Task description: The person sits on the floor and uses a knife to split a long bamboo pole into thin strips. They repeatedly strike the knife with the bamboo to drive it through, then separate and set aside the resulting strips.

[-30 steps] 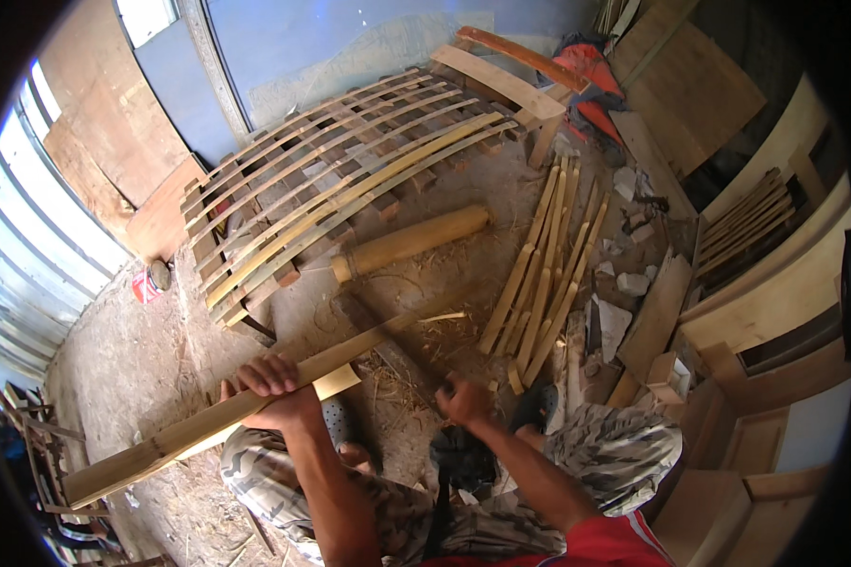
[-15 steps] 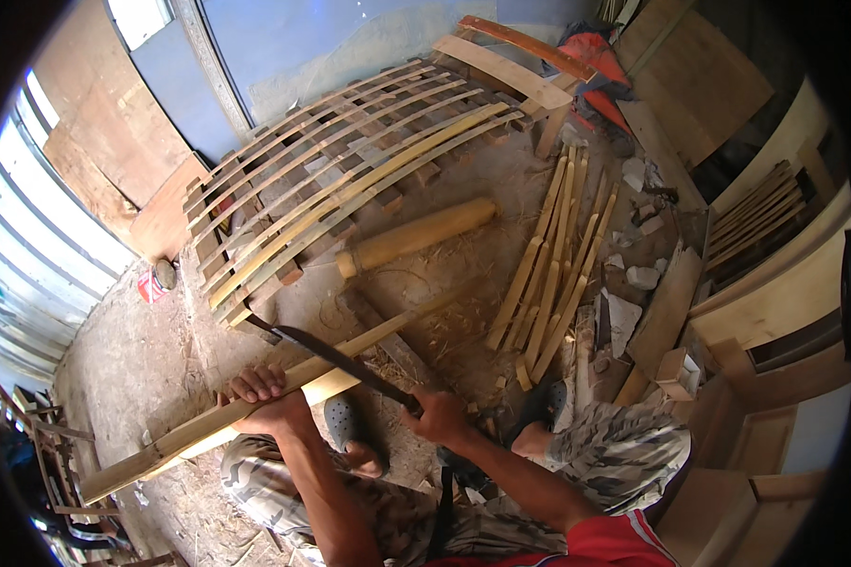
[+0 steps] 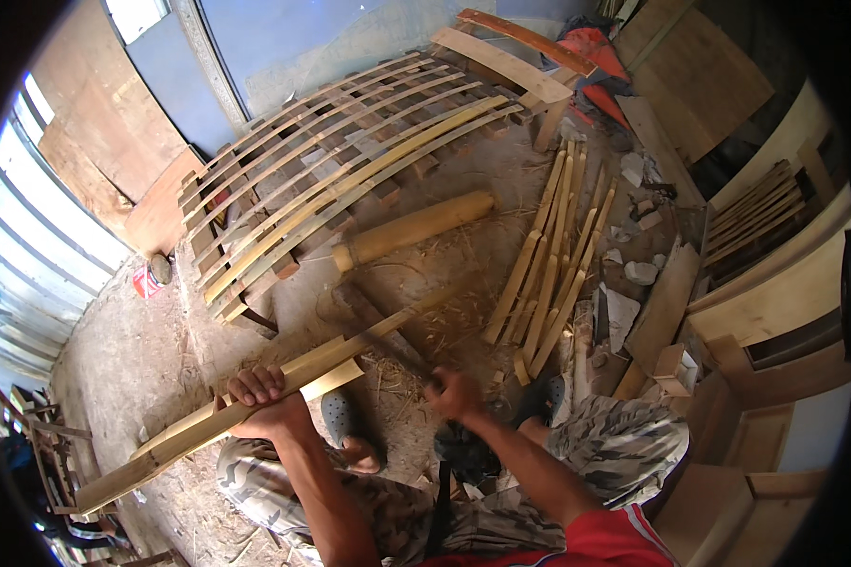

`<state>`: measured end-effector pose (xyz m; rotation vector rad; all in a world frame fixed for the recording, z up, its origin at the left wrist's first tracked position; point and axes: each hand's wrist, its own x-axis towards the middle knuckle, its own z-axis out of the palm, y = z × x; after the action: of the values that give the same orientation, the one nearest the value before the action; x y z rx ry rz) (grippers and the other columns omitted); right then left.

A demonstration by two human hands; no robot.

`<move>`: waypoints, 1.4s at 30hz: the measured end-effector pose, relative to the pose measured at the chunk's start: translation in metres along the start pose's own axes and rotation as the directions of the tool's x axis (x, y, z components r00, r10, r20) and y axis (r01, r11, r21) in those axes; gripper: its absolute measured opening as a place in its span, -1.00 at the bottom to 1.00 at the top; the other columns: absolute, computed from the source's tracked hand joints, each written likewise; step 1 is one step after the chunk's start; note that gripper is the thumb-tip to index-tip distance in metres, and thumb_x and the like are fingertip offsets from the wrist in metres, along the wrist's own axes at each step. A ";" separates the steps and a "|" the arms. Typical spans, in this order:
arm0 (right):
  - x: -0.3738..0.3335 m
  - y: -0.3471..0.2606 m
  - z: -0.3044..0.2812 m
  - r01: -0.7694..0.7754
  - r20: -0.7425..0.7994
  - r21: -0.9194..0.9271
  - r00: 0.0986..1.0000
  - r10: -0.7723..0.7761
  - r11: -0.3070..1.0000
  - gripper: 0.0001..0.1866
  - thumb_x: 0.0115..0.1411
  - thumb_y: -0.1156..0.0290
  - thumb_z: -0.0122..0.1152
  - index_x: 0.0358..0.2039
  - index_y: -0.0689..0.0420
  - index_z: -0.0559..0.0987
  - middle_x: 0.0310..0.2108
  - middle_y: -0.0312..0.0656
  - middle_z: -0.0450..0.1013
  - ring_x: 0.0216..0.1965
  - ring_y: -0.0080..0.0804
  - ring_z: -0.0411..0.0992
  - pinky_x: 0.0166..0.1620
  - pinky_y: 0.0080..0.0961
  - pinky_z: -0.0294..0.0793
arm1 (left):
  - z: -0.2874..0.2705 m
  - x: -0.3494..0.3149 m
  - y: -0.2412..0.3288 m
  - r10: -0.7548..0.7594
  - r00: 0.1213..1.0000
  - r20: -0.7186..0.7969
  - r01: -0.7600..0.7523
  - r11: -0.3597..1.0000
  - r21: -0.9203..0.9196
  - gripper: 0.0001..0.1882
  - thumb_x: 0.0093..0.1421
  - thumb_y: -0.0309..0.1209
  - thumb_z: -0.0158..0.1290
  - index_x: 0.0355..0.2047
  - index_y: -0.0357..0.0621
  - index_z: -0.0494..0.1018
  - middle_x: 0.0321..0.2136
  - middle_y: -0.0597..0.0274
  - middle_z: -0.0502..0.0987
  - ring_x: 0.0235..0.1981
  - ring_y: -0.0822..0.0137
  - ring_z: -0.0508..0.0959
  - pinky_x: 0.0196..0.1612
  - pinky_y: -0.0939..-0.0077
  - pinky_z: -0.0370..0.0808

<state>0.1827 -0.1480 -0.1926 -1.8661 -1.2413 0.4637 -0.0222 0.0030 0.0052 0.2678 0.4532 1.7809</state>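
The largest thing, a slatted frame (image 3: pixel 416 142), stands on the floor (image 3: pixel 123 369) beyond the hands. The bamboo length (image 3: pixel 175 449) lies slantwise before the person, with a paler bamboo piece (image 3: pixel 334 377) beside it. The long blade (image 3: pixel 397 352) is blurred near its far part; I cannot tell if it touches the bamboo. The left hand (image 3: pixel 260 392) has its grip closed around the bamboo length, and the right hand (image 3: pixel 456 392) grips the handle of the blade.

To do this stroke well, I would keep the left fingers behind the edge, hold the bamboo firmly, and let the blade travel at a low, even angle, away from the legs.

Counted: one frame with about seven long slats, one bamboo log (image 3: pixel 416 230), several loose strips (image 3: pixel 544 274), overlapping too much for exact number, one blade, and one red can (image 3: pixel 147 282).
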 end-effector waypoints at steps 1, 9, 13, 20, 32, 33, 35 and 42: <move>0.009 0.029 -0.008 -0.308 0.093 -0.141 0.942 0.323 0.941 -0.60 0.07 0.14 0.25 -0.22 0.21 0.60 -0.49 0.08 0.52 -0.46 0.04 0.51 -0.36 -0.09 0.49 | 0.000 0.000 0.000 -0.006 1.000 -0.001 0.006 1.000 0.004 -0.53 0.23 -0.07 -0.26 -0.79 0.06 0.13 -0.84 0.41 0.09 -0.82 0.47 0.07 -0.67 0.56 0.09; -0.003 0.029 -0.004 -0.155 0.063 -0.215 0.983 0.172 0.964 -0.56 0.16 0.07 0.22 -0.22 0.23 0.57 -0.65 0.03 0.44 -0.58 -0.03 0.47 -0.47 -0.07 0.41 | -0.014 0.010 0.001 -0.053 0.983 0.174 0.063 0.997 -0.051 -0.47 0.29 -0.01 -0.27 -0.79 0.05 0.14 -0.82 0.40 0.11 -0.79 0.46 0.10 -0.63 0.56 0.12; 0.007 -0.050 0.009 -0.156 0.192 -0.023 0.969 0.157 0.988 -0.58 0.19 0.09 0.19 -0.21 0.24 0.55 -0.59 0.02 0.45 -0.56 -0.06 0.46 -0.46 -0.08 0.40 | -0.017 0.013 -0.005 -0.056 0.903 0.425 0.077 0.996 -0.033 -0.37 0.32 0.15 -0.33 -0.74 -0.01 0.20 -0.77 0.36 0.16 -0.75 0.43 0.17 -0.61 0.55 0.15; 0.000 -0.031 0.002 -0.289 0.162 0.034 0.946 0.280 0.957 -0.65 0.16 0.13 0.19 -0.37 0.23 0.56 -0.60 -0.06 0.46 -0.53 -0.08 0.48 -0.44 -0.16 0.42 | 0.021 0.017 0.019 0.560 0.801 -0.210 -0.530 0.827 0.186 -0.25 0.30 0.32 -0.45 -0.19 -0.09 0.43 -0.46 0.25 0.38 -0.42 0.37 0.37 -0.26 0.47 0.35; 0.003 -0.026 -0.014 -0.330 0.163 -0.093 0.926 0.342 0.939 -0.67 0.19 0.13 0.22 -0.39 0.19 0.55 -0.63 -0.19 0.39 -0.59 -0.26 0.38 -0.46 -0.15 0.35 | -0.017 0.034 0.075 0.459 0.880 -0.120 -0.419 0.871 0.257 -0.31 0.22 0.38 -0.26 -0.38 -0.02 0.39 -0.75 0.38 0.28 -0.71 0.45 0.30 -0.55 0.57 0.35; 0.006 -0.039 -0.018 -0.312 0.185 -0.083 0.928 0.323 0.946 -0.66 0.19 0.12 0.22 -0.34 0.18 0.57 -0.61 -0.18 0.42 -0.56 -0.23 0.42 -0.44 -0.16 0.39 | -0.012 0.033 0.073 0.459 0.878 -0.136 -0.419 0.874 0.246 -0.32 0.21 0.39 -0.25 -0.41 -0.01 0.38 -0.76 0.38 0.28 -0.73 0.44 0.30 -0.57 0.57 0.35; 0.010 -0.062 -0.021 -0.280 0.231 -0.058 0.930 0.285 0.958 -0.63 0.18 0.10 0.21 -0.24 0.17 0.59 -0.57 -0.15 0.49 -0.51 -0.17 0.50 -0.41 -0.19 0.48 | -0.010 0.031 0.069 0.449 0.881 -0.149 -0.413 0.884 0.219 -0.31 0.19 0.41 -0.25 -0.45 0.01 0.37 -0.78 0.38 0.28 -0.76 0.44 0.31 -0.61 0.57 0.34; 0.013 -0.081 -0.025 -0.219 0.204 -0.026 0.954 0.219 0.975 -0.63 0.15 0.12 0.23 -0.25 0.20 0.58 -0.57 -0.14 0.48 -0.51 -0.16 0.50 -0.40 -0.19 0.44 | -0.003 0.028 0.042 0.384 0.918 -0.098 -0.376 0.922 0.090 -0.25 0.13 0.49 -0.31 -0.46 0.03 0.36 -0.74 0.41 0.28 -0.69 0.44 0.31 -0.51 0.55 0.33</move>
<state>0.1586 -0.1337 -0.1111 -2.0081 -1.1706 0.7926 -0.0677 0.0210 0.0194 0.3202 0.5744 2.1730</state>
